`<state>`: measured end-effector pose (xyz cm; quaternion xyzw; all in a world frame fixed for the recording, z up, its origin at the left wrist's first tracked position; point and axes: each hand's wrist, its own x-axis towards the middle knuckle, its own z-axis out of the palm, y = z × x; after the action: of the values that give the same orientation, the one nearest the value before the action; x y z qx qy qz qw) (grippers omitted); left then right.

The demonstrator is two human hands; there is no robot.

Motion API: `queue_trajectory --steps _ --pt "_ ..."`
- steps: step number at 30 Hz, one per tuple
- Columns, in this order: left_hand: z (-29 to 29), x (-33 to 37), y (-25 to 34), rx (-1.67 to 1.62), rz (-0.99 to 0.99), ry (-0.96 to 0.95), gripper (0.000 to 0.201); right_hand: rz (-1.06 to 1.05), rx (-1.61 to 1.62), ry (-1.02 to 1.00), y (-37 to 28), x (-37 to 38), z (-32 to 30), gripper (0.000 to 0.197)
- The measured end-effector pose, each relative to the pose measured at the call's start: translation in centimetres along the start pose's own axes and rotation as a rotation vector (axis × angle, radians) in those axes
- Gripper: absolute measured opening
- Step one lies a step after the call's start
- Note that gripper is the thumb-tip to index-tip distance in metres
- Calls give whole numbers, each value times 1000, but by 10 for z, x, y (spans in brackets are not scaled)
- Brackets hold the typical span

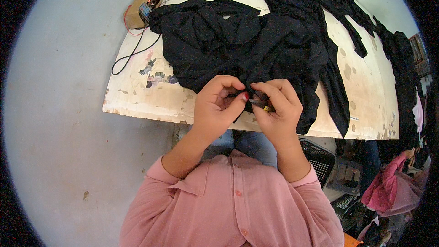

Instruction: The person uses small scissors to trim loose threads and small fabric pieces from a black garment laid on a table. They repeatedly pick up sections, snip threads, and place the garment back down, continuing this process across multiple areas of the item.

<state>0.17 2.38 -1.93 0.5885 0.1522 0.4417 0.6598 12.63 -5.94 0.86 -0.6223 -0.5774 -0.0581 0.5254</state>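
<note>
While the left hand (214, 105) pinches, fingertips drawn nearly together, apparently on the near edge of the black fabric (206, 48) heaped on the worktable (137, 98), the right hand (280, 105) curls around a snipper-like tool (259, 104), suggesting edge work whose next move needs steady fabric.

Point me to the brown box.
In the head view, the brown box sits at the upper left, on the far left part of the table, beside the black cloth.
</note>
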Motion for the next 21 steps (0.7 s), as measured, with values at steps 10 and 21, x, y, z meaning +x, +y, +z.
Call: queue_trajectory --steps 10,21 --pt "-1 -3 1 -191 -55 11 21 39 21 -57 -2 -4 2 35" --pt "-3 2 0 365 246 101 14 343 415 -123 11 -8 7 17"
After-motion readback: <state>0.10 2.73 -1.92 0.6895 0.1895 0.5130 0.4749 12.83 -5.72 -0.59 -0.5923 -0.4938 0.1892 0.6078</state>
